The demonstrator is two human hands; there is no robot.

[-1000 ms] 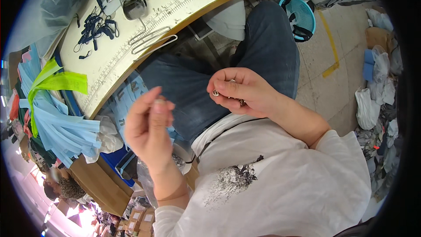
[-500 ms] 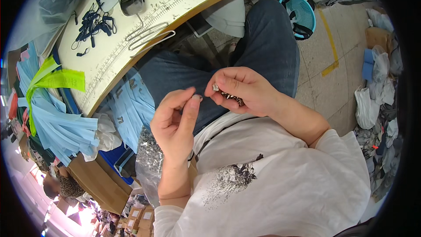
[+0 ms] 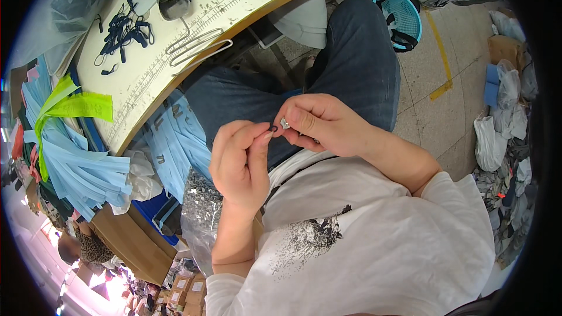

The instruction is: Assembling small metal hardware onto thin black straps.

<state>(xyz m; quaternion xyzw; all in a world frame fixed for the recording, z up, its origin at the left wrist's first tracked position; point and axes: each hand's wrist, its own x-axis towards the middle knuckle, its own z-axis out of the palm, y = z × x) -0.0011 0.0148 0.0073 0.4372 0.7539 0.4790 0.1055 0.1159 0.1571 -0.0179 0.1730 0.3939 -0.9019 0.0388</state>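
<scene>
Above my lap, my left hand (image 3: 241, 161) pinches a small dark ring (image 3: 273, 129) between thumb and forefinger. My right hand (image 3: 325, 124) grips a small shiny silver metal piece (image 3: 285, 123) between its thumb and fingertips. Its curled fingers mostly hide whatever else lies in the palm. The ring and the metal piece are very close together; whether they touch I cannot tell. Beside my left forearm, a clear plastic bag (image 3: 201, 210) holds many small silvery pieces.
A white worktable (image 3: 132, 76) with printed rulers curves across the upper left. On it lie black cord loops (image 3: 126, 32) and a bent wire rack (image 3: 196, 44). Light blue straps (image 3: 79, 152) hang at left. A blue basket (image 3: 405, 20) stands on the floor; a person (image 3: 88, 246) is at lower left.
My left hand has moved right and brought the ring up to the metal piece. My right hand has dipped slightly, and its fingers have closed over the small pieces that showed in the palm.
</scene>
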